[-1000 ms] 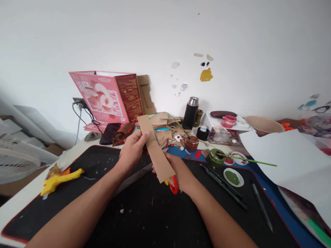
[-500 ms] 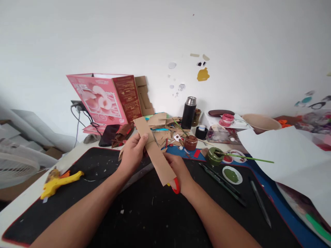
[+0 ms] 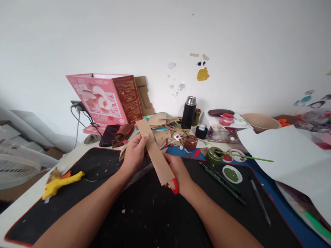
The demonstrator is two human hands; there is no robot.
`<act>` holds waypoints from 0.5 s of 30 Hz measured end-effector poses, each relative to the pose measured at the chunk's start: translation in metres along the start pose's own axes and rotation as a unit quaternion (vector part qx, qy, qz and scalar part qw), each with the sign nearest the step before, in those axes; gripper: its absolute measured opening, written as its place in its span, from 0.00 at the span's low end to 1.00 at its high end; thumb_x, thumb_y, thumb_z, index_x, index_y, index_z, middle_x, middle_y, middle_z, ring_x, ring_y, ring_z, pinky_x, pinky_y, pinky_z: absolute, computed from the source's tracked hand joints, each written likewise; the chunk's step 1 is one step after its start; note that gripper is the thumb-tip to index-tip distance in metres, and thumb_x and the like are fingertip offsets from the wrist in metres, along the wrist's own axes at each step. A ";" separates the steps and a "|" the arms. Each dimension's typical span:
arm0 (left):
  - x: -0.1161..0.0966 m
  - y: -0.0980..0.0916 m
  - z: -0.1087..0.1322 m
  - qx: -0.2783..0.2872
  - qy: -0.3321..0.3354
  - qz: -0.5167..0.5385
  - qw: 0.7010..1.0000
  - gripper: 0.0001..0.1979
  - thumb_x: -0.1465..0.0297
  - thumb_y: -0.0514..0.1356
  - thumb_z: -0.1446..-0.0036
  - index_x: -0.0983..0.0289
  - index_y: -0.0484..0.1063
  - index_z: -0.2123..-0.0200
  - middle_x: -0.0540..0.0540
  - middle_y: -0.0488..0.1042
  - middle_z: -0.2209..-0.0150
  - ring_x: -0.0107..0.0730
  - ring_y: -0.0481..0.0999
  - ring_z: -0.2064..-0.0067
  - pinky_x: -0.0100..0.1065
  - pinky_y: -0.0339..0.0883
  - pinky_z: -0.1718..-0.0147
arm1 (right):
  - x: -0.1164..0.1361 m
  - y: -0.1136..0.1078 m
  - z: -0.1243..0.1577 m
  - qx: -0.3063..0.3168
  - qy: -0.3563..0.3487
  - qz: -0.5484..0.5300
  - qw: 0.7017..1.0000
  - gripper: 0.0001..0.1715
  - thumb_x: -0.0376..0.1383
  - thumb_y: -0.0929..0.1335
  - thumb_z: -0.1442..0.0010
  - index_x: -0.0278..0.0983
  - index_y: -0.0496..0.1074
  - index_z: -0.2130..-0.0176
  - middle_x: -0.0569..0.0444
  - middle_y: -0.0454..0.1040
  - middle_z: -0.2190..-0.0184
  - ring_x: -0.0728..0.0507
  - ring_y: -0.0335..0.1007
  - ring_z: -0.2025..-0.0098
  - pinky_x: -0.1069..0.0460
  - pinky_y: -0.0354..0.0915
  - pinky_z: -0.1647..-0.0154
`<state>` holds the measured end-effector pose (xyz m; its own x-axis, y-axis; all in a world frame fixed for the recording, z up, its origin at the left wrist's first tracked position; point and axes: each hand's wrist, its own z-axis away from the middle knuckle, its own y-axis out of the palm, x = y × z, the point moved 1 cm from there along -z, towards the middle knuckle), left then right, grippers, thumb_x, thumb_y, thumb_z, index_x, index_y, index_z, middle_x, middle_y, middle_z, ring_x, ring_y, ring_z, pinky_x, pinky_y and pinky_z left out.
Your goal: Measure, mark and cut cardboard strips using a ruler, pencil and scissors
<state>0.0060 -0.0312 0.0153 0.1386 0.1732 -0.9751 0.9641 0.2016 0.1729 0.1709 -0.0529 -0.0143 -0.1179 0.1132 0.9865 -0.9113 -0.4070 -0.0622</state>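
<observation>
A strip of brown cardboard (image 3: 157, 156) slants above the black mat, its far end towards the wall. My left hand (image 3: 134, 151) pinches it near the upper part, with the thumb on top. Behind the strip's lower right edge, my right hand (image 3: 179, 172) is closed on red-handled scissors (image 3: 176, 187). A bit of blade shows beside the cardboard's right edge; the strip hides most of the scissors and some of my right fingers. Another piece of cardboard (image 3: 122, 152) shows behind my left hand.
Cardboard scraps (image 3: 161, 134) lie at the back. A brown paint jar (image 3: 190, 142), green paint jar (image 3: 214, 155) and black flask (image 3: 189, 113) stand to their right. A yellow glue gun (image 3: 60, 182) lies left, pens (image 3: 223, 184) right. A pink box (image 3: 97, 100) stands back left.
The cardboard strip has shifted very slightly with both hands. My grip on the strip and on the scissors looks the same.
</observation>
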 end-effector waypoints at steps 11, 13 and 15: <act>0.002 -0.001 0.002 0.001 -0.012 0.014 1.000 0.23 0.48 0.72 0.46 0.61 0.75 0.66 0.46 0.70 0.78 0.28 0.66 0.80 0.29 0.61 0.83 | -0.021 0.008 -0.011 -0.001 0.003 -0.029 1.000 0.18 0.45 0.69 0.34 0.40 0.85 0.54 0.55 0.78 0.77 0.41 0.72 0.79 0.50 0.63 0.77; 0.002 -0.003 0.002 -0.005 -0.008 0.006 1.000 0.22 0.48 0.72 0.45 0.61 0.74 0.67 0.45 0.67 0.80 0.27 0.64 0.81 0.28 0.59 0.84 | -0.026 0.007 -0.015 0.012 0.004 -0.041 0.999 0.17 0.45 0.69 0.34 0.40 0.84 0.55 0.55 0.79 0.77 0.41 0.74 0.77 0.50 0.65 0.75; 0.002 -0.003 0.002 -0.003 -0.010 0.002 1.000 0.22 0.48 0.72 0.45 0.61 0.73 0.67 0.45 0.66 0.80 0.26 0.63 0.81 0.28 0.58 0.84 | -0.029 0.004 -0.017 0.026 -0.010 -0.039 0.999 0.17 0.45 0.70 0.34 0.40 0.84 0.54 0.54 0.80 0.75 0.40 0.77 0.74 0.50 0.68 0.72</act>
<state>0.0033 -0.0335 0.0128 0.1473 0.1552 -0.9769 0.9620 0.2073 0.1779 0.1635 -0.0426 -0.0454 -0.0401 0.1290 0.9908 -0.8955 -0.4445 0.0217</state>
